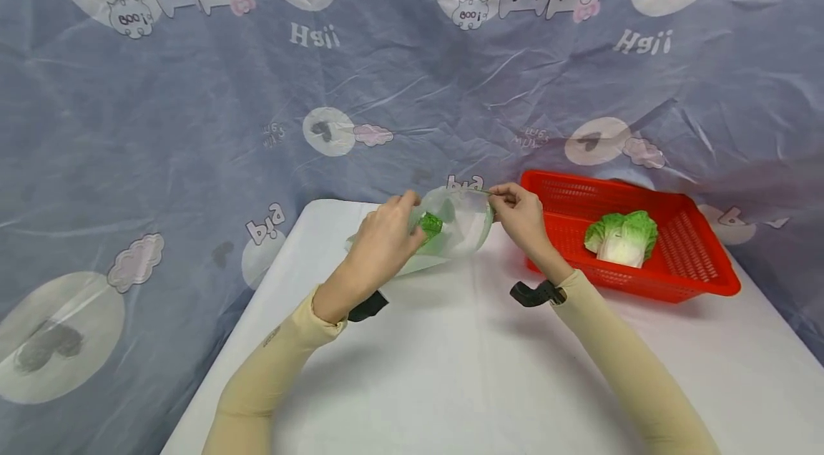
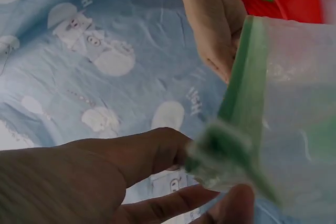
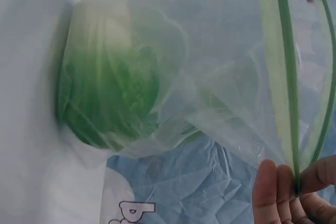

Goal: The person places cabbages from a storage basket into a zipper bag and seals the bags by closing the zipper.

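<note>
A clear zip-top bag (image 1: 460,233) with green sealing strips at its mouth stands over the table between both hands. Inside it, through the plastic, a napa cabbage (image 3: 113,72) shows its pale base and green leaves. My right hand (image 1: 520,215) pinches one end of the bag's mouth between thumb and fingers, plain in the right wrist view. At the mouth's opposite end, my left hand (image 2: 152,171) has a corner of the bag between its thumb and fingers; that corner is blurred in the left wrist view. The two strips stand apart along the mouth.
A red plastic basket (image 1: 682,283) with slotted walls stands at the right of the white table (image 1: 412,369). Another napa cabbage (image 1: 623,237) lies in it. Behind the table hangs a blue-grey printed sheet (image 1: 399,69).
</note>
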Available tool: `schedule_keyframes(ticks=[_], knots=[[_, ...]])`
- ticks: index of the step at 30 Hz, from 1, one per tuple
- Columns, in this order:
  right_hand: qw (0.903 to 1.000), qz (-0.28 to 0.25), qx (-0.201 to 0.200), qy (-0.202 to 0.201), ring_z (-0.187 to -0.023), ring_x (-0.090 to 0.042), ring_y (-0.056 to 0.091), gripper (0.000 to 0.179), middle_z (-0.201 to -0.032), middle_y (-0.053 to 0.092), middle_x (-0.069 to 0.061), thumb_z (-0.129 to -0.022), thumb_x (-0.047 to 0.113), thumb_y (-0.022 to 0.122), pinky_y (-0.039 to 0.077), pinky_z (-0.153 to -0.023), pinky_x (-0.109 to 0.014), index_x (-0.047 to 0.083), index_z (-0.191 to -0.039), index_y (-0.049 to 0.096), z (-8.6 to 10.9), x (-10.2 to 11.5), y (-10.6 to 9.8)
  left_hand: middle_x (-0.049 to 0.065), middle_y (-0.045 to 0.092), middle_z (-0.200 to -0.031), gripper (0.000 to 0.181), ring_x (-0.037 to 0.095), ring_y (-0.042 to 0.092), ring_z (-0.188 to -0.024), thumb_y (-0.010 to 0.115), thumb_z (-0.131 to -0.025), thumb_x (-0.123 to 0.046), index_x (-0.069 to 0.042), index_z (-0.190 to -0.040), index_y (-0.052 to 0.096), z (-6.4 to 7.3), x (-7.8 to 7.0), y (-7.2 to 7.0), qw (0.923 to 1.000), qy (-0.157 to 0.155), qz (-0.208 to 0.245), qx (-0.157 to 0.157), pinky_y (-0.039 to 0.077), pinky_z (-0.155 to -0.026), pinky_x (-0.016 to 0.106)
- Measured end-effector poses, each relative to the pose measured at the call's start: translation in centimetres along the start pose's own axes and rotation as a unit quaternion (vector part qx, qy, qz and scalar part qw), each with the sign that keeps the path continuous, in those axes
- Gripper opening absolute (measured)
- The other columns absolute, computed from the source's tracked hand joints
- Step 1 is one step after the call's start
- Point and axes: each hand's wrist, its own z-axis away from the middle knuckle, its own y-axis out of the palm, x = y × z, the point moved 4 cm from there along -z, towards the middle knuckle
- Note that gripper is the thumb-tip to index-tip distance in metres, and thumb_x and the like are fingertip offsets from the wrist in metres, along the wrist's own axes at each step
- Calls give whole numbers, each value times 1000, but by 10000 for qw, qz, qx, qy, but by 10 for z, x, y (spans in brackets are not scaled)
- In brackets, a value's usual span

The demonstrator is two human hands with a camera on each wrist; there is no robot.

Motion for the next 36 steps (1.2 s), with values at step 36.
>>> schedule_keyframes(ticks=[36], knots=[[8934, 3614, 1095, 2435, -89, -51, 51, 82, -95, 49, -38, -91, 61, 48, 50, -76, -55, -19, -100, 57, 7, -97, -202, -11, 65, -64, 8, -5, 51, -58, 71, -82, -13, -15, -75, 74, 19, -38, 155, 9697, 507, 1402, 1938, 42, -56, 9]])
